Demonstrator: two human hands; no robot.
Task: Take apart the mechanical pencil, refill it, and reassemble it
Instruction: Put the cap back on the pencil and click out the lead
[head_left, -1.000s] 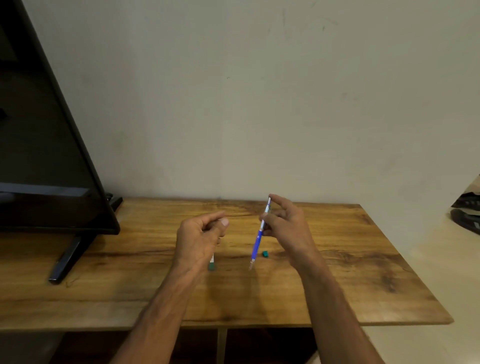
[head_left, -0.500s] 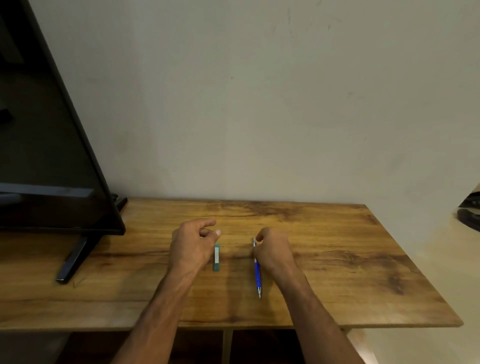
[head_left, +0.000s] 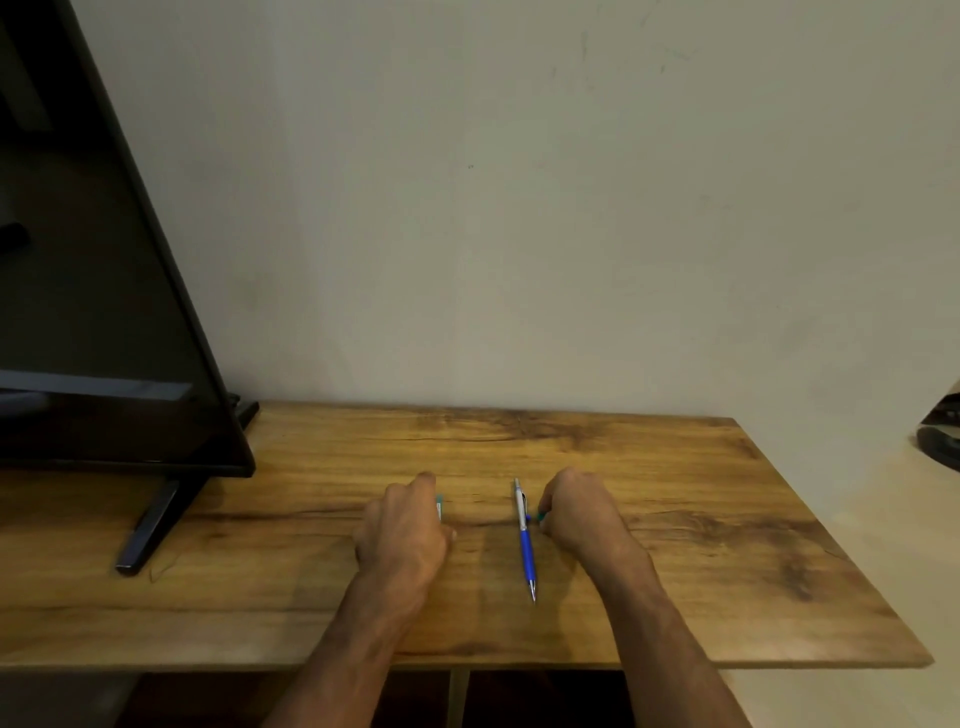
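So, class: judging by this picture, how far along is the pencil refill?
Done: the blue-and-silver mechanical pencil lies whole on the wooden table. In hand: the left hand covers the teal lead case; the right hand pinches a small teal piece. Whether lead went in can't be told.

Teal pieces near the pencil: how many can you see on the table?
2. A teal lead case shows at the left hand, mostly hidden by it. A small teal piece lies at the right hand, just right of the pencil. Hands may hide more.
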